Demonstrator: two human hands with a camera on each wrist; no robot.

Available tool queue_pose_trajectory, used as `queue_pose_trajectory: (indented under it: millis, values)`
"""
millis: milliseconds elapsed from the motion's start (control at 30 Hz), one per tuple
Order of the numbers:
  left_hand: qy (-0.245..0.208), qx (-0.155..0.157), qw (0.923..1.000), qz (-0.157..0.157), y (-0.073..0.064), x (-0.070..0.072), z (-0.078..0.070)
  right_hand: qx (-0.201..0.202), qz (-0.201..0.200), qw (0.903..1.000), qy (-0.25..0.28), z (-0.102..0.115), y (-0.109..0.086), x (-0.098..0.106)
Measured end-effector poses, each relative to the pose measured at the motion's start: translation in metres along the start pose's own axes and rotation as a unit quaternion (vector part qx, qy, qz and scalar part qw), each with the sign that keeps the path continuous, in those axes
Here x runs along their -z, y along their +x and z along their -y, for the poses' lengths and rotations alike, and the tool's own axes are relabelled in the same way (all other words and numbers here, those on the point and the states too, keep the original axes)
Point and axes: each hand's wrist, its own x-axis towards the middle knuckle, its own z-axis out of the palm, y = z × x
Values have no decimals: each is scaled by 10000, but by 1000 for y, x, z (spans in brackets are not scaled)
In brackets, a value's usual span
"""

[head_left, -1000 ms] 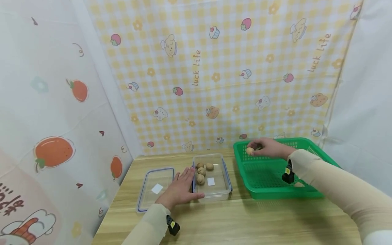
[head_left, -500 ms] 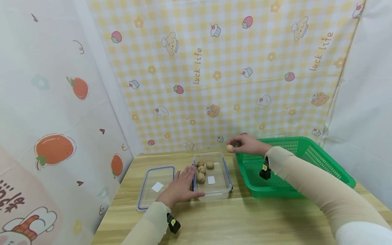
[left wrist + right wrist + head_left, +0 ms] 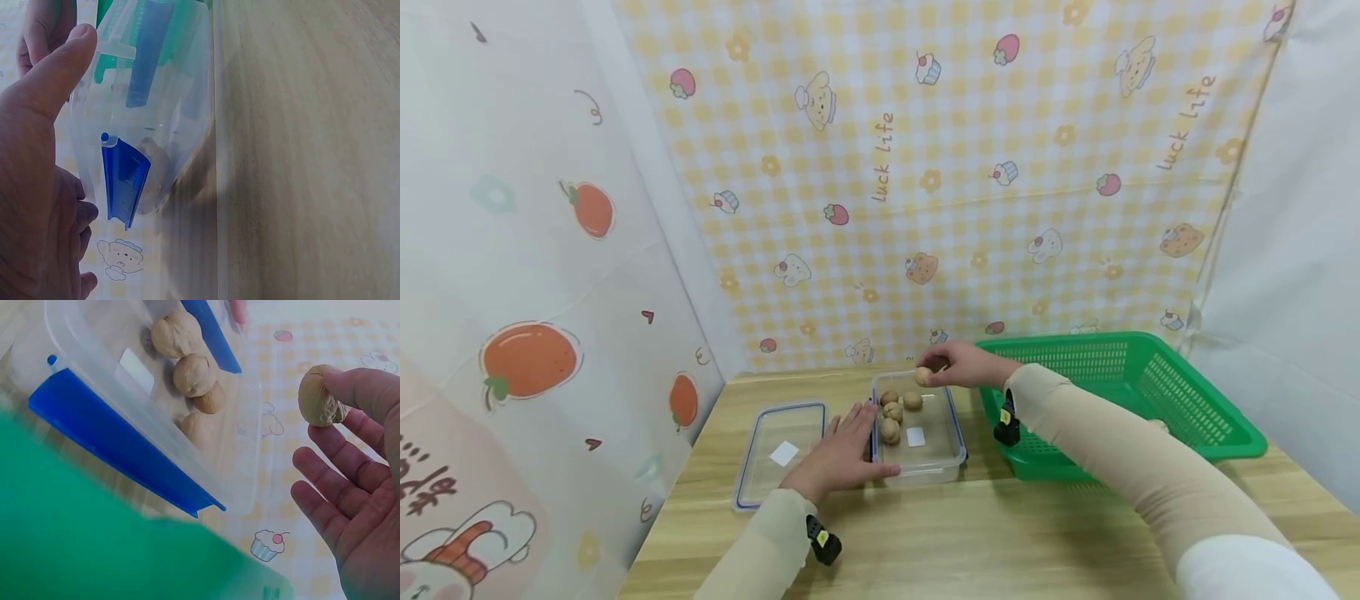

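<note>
My right hand (image 3: 964, 364) pinches a walnut (image 3: 317, 397) between thumb and fingers, over the back right part of a clear plastic box (image 3: 936, 468) in the head view. Several walnuts (image 3: 891, 431) lie along the box's left side, near a white square label (image 3: 915, 437). My left hand (image 3: 841, 454) rests with spread, straight fingers at the box's left rim, thumb toward the front corner. In the left wrist view its thumb (image 3: 59, 69) extends along the rim, above a blue side latch (image 3: 125, 181) that hangs open. Another blue latch (image 3: 112, 440) runs along the right side.
A green plastic basket (image 3: 1225, 425) stands to the right of the box, with a walnut (image 3: 1159, 425) partly showing behind the right sleeve. The box's clear lid (image 3: 760, 454), edged in blue, lies on the wooden table (image 3: 970, 542) at left. A checked cloth (image 3: 850, 167) hangs behind.
My right hand has carried the walnut leftward from above the green basket to over the clear box. The left hand has stayed at the box's left rim.
</note>
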Motion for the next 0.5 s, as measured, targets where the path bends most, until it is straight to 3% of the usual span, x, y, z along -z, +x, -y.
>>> queue_pose_trajectory:
  millis: [233,500]
  values:
    - [-28,-51,10000,-7,0,4,-2,-219,-31,9997,-66,-5,11,-4]
    - [-23,-56,10000,-1,-1,3,-2,-637,-56,9953,-723,-15,22,-6]
